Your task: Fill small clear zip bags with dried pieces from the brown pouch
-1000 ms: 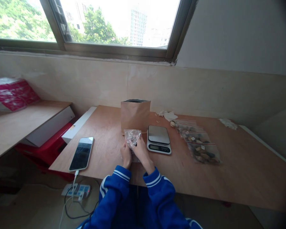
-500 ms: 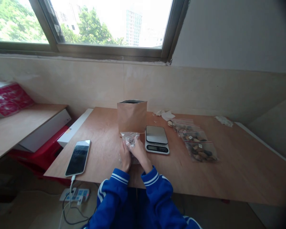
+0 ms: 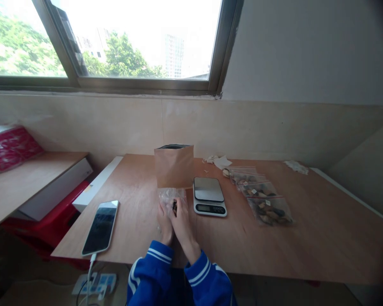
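A clear plastic bag [image 3: 166, 195] lies in front of the brown paper pouch [image 3: 174, 167], which stands upright with its top open. My left hand [image 3: 165, 223] is closed on the left side of the plastic bag. My right hand [image 3: 181, 221] is closed around small dark and brown pieces [image 3: 175, 207], over the right part of the bag. Just right of my hands sits a white digital scale [image 3: 209, 196] with a bare metal plate.
Several zip bags of stones [image 3: 270, 210] lie right of the scale. White crumpled tissue [image 3: 221, 162] is behind it. A phone [image 3: 101, 227] with a cable lies at the left edge. The wall runs behind the table [image 3: 306, 238].
The view has tilted up slightly. My right hand has turned, and dark pieces now show between its fingers. The plastic bag looks flatter.
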The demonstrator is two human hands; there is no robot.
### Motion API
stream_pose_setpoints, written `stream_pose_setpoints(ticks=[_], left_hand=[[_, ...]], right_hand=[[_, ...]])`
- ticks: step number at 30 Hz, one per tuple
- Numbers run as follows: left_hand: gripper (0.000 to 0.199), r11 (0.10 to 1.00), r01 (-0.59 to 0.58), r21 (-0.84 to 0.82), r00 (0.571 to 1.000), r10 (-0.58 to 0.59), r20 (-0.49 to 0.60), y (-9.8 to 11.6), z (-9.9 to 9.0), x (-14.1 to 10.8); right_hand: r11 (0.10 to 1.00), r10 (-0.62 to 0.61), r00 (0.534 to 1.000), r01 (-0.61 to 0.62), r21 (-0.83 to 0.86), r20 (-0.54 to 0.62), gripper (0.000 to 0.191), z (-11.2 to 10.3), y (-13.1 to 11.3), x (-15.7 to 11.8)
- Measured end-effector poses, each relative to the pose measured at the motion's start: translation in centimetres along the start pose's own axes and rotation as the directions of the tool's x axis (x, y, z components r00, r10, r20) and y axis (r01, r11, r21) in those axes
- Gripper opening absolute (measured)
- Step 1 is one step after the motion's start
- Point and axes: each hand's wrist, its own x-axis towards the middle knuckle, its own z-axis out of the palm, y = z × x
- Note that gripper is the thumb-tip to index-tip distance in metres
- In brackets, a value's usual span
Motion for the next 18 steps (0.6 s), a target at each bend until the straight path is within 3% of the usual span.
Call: stream_pose_setpoints(ticks=[5,10,14,18], left_hand=[[0.033,0.999,0.040,-0.007,0.999,-0.040,-0.032,-0.9,0.1,0.5],[0.040,0.985,0.103,-0.139,0.989,-0.116,-0.090,-2.0,0.4,1.2],[0.041,0.963,0.099,-0.252,0.986,-0.130,-0.109,-2.7,0.5,1.5],[0.033,0.960,0.078,-0.269,0.987,-0.112,-0.114,-2.7,0.4,1.6]], right_hand=[[0.981,0.017,1.000,-0.017,0.192,-0.001,0.022,-0.9,0.2,0.1],[0.927,0.056,0.997,-0.035,0.374,-0.046,0.027,-4.1,-0.2,2.9],[0.863,-0.007,0.996,0.052,0.502,-0.091,0.034,-7.4,-2.5,9.4],[0.826,-0.220,0.966,0.258,0.501,-0.134,0.031,-9.2,-6.3,18.2]])
